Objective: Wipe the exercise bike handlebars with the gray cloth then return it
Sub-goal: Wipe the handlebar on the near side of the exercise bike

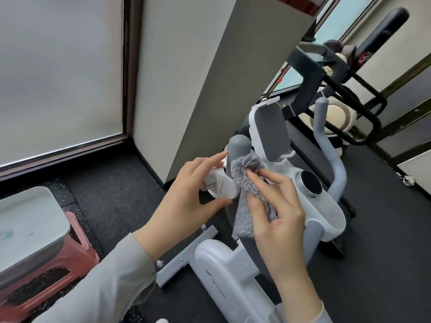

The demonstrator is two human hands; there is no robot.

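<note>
A white exercise bike point(224, 271) stands in front of me, with grey padded handlebars. The fluffy gray cloth point(247, 185) is draped around the left handlebar point(238, 148), just below its rounded tip. My right hand point(277, 206) pinches the cloth against that bar with fingers and thumb. My left hand point(189, 194) hovers beside the bar with fingers spread, close to a white part of the bike, holding nothing. The right handlebar point(326, 145) curves up uncovered behind the console knob point(311, 184).
A white tablet holder point(268, 129) rises between the bars. A white bin on a pink stool point(30, 234) sits at the left. A pillar point(186, 89) stands behind the bike, and a dark treadmill frame point(331, 89) at the back right. The floor is dark rubber matting.
</note>
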